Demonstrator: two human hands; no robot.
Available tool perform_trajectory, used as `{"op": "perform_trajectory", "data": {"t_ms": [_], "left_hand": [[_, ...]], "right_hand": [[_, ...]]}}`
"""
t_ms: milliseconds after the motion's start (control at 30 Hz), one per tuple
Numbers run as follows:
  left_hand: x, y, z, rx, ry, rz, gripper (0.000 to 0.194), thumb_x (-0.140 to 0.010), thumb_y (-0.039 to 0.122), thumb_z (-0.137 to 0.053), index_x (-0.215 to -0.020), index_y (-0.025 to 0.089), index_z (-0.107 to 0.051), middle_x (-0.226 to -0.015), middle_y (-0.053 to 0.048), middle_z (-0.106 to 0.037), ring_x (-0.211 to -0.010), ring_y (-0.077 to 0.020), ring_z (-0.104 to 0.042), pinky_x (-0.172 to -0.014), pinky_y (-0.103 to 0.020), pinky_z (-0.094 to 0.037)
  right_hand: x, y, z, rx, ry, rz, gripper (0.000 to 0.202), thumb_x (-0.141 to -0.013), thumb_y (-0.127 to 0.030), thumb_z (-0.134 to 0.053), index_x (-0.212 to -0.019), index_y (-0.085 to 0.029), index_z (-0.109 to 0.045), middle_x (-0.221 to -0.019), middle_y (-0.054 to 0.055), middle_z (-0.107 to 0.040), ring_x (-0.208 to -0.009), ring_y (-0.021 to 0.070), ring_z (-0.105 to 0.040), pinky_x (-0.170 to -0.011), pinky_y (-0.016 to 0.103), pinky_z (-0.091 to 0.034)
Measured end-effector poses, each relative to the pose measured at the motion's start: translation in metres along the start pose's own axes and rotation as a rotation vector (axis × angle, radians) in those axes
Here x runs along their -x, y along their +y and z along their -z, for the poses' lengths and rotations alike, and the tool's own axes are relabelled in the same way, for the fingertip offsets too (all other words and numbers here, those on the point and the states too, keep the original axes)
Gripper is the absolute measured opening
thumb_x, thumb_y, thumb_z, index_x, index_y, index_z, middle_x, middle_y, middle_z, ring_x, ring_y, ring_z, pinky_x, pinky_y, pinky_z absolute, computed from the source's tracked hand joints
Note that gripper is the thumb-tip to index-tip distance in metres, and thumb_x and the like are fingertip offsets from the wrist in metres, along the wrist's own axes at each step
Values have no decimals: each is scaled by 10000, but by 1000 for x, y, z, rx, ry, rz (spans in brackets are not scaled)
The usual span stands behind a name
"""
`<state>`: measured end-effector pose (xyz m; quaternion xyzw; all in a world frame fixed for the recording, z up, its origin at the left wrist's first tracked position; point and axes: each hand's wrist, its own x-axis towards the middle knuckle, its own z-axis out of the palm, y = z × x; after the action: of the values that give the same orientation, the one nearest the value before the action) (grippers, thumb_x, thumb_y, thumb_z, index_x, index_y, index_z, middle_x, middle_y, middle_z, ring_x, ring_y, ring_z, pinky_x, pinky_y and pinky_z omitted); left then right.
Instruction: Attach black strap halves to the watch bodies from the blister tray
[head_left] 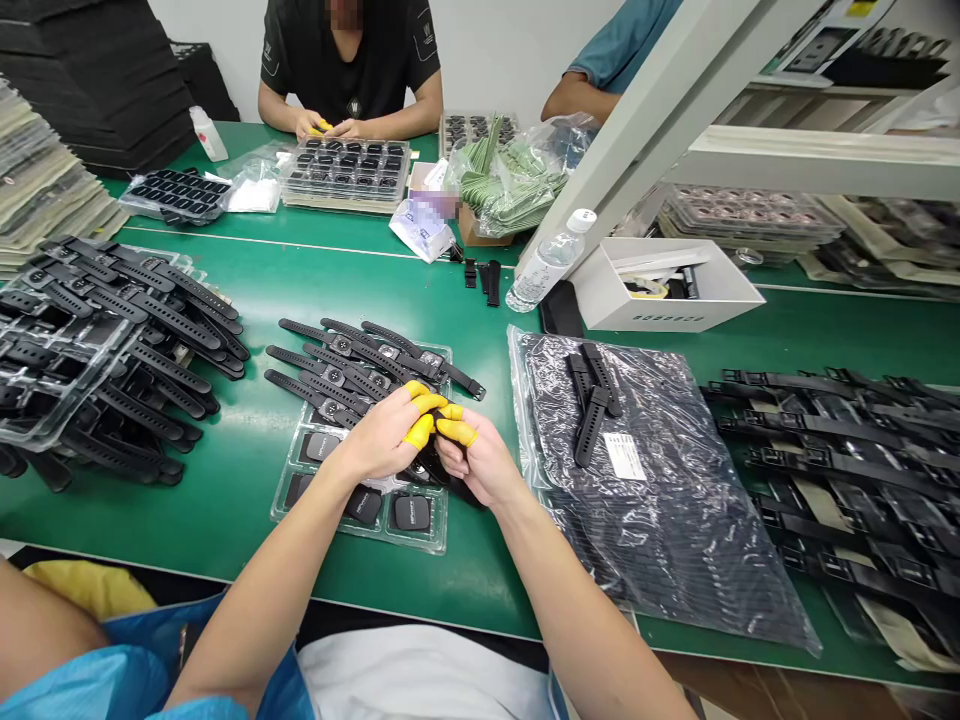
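Note:
My left hand (390, 432) and my right hand (476, 455) meet over a clear plastic tray (442, 535), yellow covers on several fingertips. Both are closed on a black watch strap (431, 465). Its dark length shows below the fingers, while the part between the fingertips is mostly hidden, so whether a watch body is joined to it I cannot tell. Under and beside my hands, square black watch bodies (412, 513) sit in the tray's pockets. Watches with straps attached (341, 345) lie side by side across its far half.
Stacked trays of strapped watches (165, 320) stand left. On the right, a plastic bag of straps (675, 540) carries loose straps (592, 400); more strapped pieces (847, 460) lie beyond. A water bottle (551, 262) and white box (675, 290) stand behind. A co-worker (352, 70) sits opposite.

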<state>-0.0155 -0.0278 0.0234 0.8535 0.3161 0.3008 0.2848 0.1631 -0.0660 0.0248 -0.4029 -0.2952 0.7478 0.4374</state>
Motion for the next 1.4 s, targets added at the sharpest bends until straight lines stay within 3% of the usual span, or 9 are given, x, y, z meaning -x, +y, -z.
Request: {"op": "perform_trajectory", "data": {"t_ms": [200,300,400,533,733,967,1067,1233,1400], "left_hand": [[3,-2,-1,106,32,25,526,-994,176,-504,-1517,225,-517,-1367,-133,-633,-1255,-256,-644,-1105,-414,-561],[3,-5,-7,158,128,59,515,-1017,190,-505,-1530,236,-504,-1375,-127,-661,-1266,-252,-657,-1106,-419,-565],[2,-7,-11,206,250,134,482,-1020,188,-519,-1499,229,-534,-1332,-114,-705,-1216,-236,-693,-1084,-407,-583],[0,-6,-11,266,399,233,456,-1008,190,-535,-1462,224,-563,-1284,-101,-734,-1195,-229,-706,-1082,-413,-589],[-1,-10,-1,273,492,287,434,-1010,248,-565,-1444,222,-576,-1243,-99,-743,-1187,-222,-711,-1090,-413,-579],[1,-17,12,169,452,257,495,-997,296,-609,-1483,225,-547,-1227,-102,-750,-1162,-211,-720,-1084,-404,-576],[7,-14,24,169,402,292,566,-972,283,-642,-1518,220,-505,-1251,-109,-742,-1162,-204,-725,-1048,-379,-593],[34,0,60,-89,186,429,459,-964,313,-661,-1413,230,-617,-1274,-105,-748,-1137,-238,-737,-1032,-407,-594],[71,10,99,-512,12,413,269,-960,225,-563,-1142,250,-759,-1149,-79,-777,-1061,-265,-719,-990,-425,-586]], "right_hand": [[-1,2,3,84,22,144,399,-851,-550,-758,-876,-231,-519,-504,-99,-459,-392,67,-302,-395,203,-253],[-2,2,4,264,84,268,431,-868,-605,-747,-901,-234,-531,-523,-83,-495,-418,87,-375,-425,224,-297],[-2,1,3,381,119,283,441,-869,-626,-744,-920,-232,-554,-524,-78,-491,-430,96,-378,-437,238,-301],[-2,1,4,433,138,296,398,-889,-605,-730,-929,-230,-601,-567,-62,-497,-467,109,-389,-454,255,-304],[-4,5,9,526,204,354,315,-905,-528,-718,-981,-228,-664,-695,-14,-595,-608,159,-501,-542,280,-382],[-5,2,11,800,278,410,252,-923,-422,-641,-1086,-236,-689,-805,34,-705,-707,231,-610,-678,352,-459],[-6,-2,13,965,281,489,250,-937,-349,-583,-1104,-211,-706,-988,81,-735,-785,238,-641,-724,362,-475],[-4,-9,14,1208,173,576,279,-965,-266,-497,-1080,-178,-735,-1087,101,-693,-789,204,-630,-686,330,-429],[1,-9,4,1372,-55,533,223,-893,-164,-549,-1000,-179,-743,-934,96,-735,-763,226,-631,-645,327,-338]]}}
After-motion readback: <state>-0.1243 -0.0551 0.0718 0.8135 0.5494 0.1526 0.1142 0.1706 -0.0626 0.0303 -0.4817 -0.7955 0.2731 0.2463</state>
